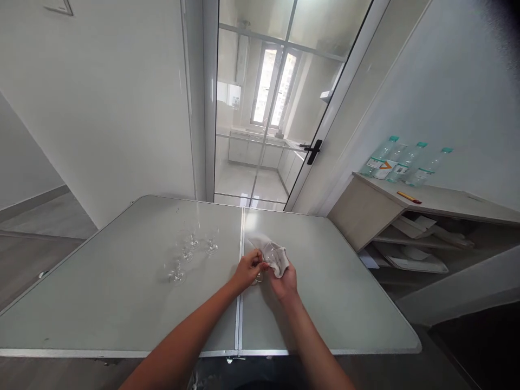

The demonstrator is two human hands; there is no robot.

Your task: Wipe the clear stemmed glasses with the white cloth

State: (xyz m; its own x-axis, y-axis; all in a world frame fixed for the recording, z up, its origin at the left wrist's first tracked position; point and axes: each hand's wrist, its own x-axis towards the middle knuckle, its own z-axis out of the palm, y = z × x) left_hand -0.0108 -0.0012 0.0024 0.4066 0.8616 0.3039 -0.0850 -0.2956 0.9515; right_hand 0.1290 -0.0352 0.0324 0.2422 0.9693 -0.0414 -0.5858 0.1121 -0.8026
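Over the middle seam of the table, my left hand [247, 272] is closed, its fingers pinched on a clear stemmed glass [258, 278] whose round foot shows just below them. My right hand [286, 283] cups a white cloth [280, 264] from below and from the right. The cloth is wrapped around the bowl of that same glass, so much of the bowl is hidden. Left of my hands, several other clear stemmed glasses stand on the table, among them one nearest me [177, 274] and one farther right [211, 246].
The pale green table [122, 303] has a metal edge and a metal strip across its middle. A glass door [268, 162] with a black handle [313, 151] stands beyond it. On the right, a wooden shelf unit [361, 211] bears several plastic bottles [406, 162] and a yellow-red stick [408, 197].
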